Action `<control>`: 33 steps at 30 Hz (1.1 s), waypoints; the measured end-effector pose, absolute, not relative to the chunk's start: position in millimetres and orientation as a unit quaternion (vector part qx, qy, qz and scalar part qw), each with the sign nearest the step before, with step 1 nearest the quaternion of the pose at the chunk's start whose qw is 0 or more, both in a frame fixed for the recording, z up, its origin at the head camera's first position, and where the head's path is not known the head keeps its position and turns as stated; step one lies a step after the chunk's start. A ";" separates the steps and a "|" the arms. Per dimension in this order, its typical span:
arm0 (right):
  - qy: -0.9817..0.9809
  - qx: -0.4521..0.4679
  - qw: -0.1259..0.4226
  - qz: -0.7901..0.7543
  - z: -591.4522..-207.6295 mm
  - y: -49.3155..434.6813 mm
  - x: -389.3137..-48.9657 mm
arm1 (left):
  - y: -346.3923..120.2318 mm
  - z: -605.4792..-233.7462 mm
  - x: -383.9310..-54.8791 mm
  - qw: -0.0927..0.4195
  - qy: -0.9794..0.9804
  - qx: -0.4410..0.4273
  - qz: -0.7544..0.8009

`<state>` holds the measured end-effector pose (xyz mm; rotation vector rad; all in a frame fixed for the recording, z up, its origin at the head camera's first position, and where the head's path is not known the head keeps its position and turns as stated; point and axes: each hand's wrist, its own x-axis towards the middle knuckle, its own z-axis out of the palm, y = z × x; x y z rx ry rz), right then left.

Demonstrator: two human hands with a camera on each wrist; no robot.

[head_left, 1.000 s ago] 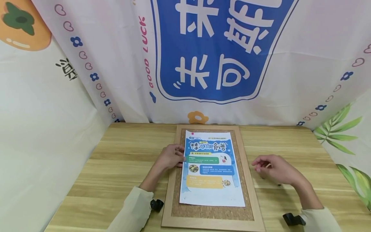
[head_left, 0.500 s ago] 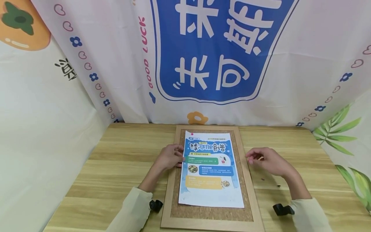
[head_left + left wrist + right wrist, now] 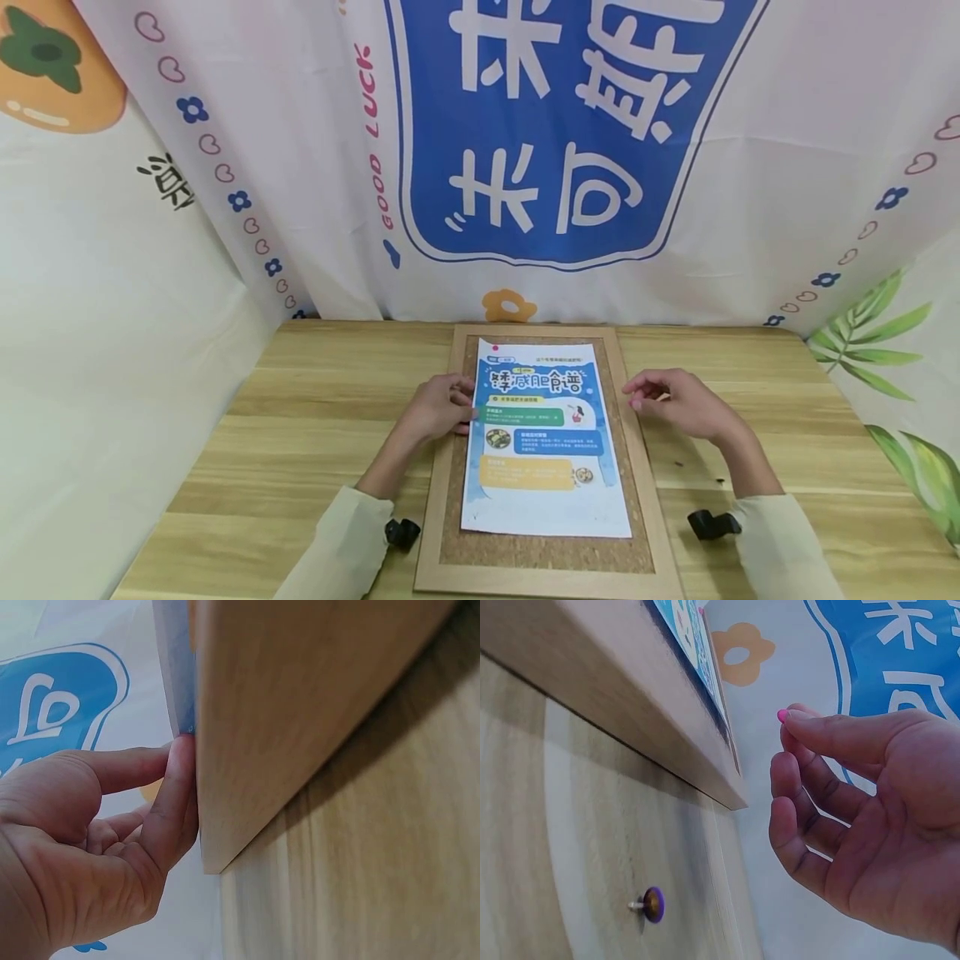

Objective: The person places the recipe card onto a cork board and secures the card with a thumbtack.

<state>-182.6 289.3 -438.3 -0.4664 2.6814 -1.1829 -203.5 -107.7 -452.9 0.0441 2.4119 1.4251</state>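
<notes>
A printed poster [image 3: 547, 442] lies on the wood-framed cork board [image 3: 551, 554], with a red tack [image 3: 495, 347] at its upper left corner. My left hand [image 3: 438, 406] is at the poster's left edge; in the left wrist view, its thumb and index fingertip meet at the sheet's edge and appear to pinch it. Between the thumb and index finger of my right hand [image 3: 678, 402] is a small pink tack [image 3: 783, 715], its pin hidden. This hand hovers by the board's right frame, other fingers loosely curled.
On the table [image 3: 757, 383] right of the board lies a purple-headed thumbtack [image 3: 654, 905], beside another small dark item [image 3: 678, 463]. A printed curtain [image 3: 337, 167] hangs behind the table's far edge.
My right hand has moved left and slightly away from me, from over the table to the board's right frame. The left hand keeps its place at the poster's edge.
</notes>
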 end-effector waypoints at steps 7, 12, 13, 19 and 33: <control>0.895 -0.147 0.082 -0.414 -439.5 283.2 -192.7 | -108.5 -452.9 -202.5 0.166 0.848 0.020 0.503; 0.892 -0.143 0.083 -0.421 -441.0 280.1 -198.5 | -108.4 -453.0 -201.4 0.169 0.847 0.016 0.504; 0.891 -0.145 0.083 -0.423 -440.7 279.7 -199.3 | -108.3 -453.2 -201.2 0.169 0.847 0.016 0.504; 0.889 -0.137 0.086 -0.429 -438.6 277.8 -206.5 | -108.1 -454.9 -201.7 0.170 0.846 0.023 0.504; 0.894 -0.132 0.085 -0.420 -445.4 268.8 -245.0 | -107.2 -455.2 -204.3 0.170 0.849 0.018 0.501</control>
